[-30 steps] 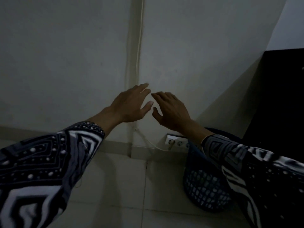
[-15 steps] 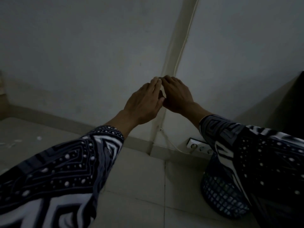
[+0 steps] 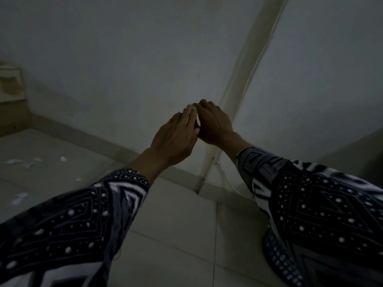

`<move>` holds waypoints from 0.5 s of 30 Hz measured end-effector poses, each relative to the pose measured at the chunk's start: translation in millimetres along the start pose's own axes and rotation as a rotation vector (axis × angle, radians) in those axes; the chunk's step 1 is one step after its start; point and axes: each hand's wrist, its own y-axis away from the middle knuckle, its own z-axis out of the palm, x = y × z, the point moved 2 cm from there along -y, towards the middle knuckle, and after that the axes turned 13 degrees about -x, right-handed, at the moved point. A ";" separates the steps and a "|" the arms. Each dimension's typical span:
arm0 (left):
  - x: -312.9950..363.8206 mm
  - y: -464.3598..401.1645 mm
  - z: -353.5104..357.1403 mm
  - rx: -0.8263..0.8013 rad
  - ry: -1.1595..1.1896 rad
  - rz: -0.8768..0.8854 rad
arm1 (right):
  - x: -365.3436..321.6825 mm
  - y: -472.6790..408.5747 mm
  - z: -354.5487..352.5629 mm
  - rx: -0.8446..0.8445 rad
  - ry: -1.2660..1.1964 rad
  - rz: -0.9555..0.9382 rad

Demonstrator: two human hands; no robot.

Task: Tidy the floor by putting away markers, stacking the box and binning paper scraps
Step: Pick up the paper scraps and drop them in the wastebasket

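Both hands are raised together in front of the wall corner, above the floor. My left hand (image 3: 174, 139) has straight fingers whose tips touch my right hand (image 3: 215, 123). The right hand's fingers curve loosely downward, and I see nothing held in either hand. White paper scraps (image 3: 19, 198) lie scattered on the tiled floor at the far left, with more of them (image 3: 13, 161) further back. A dark mesh bin (image 3: 277, 259) stands at the lower right, mostly hidden by my right sleeve. No markers are in view.
A brown cardboard box (image 3: 10, 100) stands against the wall at the far left edge. A thin white cable (image 3: 255, 65) runs down the wall corner to the skirting. The room is dim.
The view has swung left, bringing the scraps and box into sight and pushing the bin and wall socket to the right. My hands came together and now touch.
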 end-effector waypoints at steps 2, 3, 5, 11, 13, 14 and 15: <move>-20.2 11.5 3.8 -0.022 -0.023 -0.039 | -14.1 -13.9 11.1 -0.009 -0.004 -0.045; -32.7 19.3 5.4 -0.035 -0.041 -0.062 | -23.3 -22.9 16.2 -0.012 -0.010 -0.073; -55.1 34.7 6.3 -0.055 -0.084 -0.104 | -41.1 -38.8 22.1 -0.022 -0.038 -0.118; -109.4 76.7 -10.8 -0.096 -0.194 -0.194 | -101.8 -84.6 26.0 0.004 -0.122 -0.195; -125.4 94.5 -22.0 -0.109 -0.223 -0.231 | -127.9 -96.4 27.4 -0.002 -0.135 -0.256; -134.1 104.5 -28.0 -0.114 -0.236 -0.254 | -142.4 -101.5 27.4 -0.006 -0.138 -0.288; -141.6 114.4 -34.2 -0.123 -0.243 -0.278 | -155.7 -106.4 28.1 -0.005 -0.143 -0.320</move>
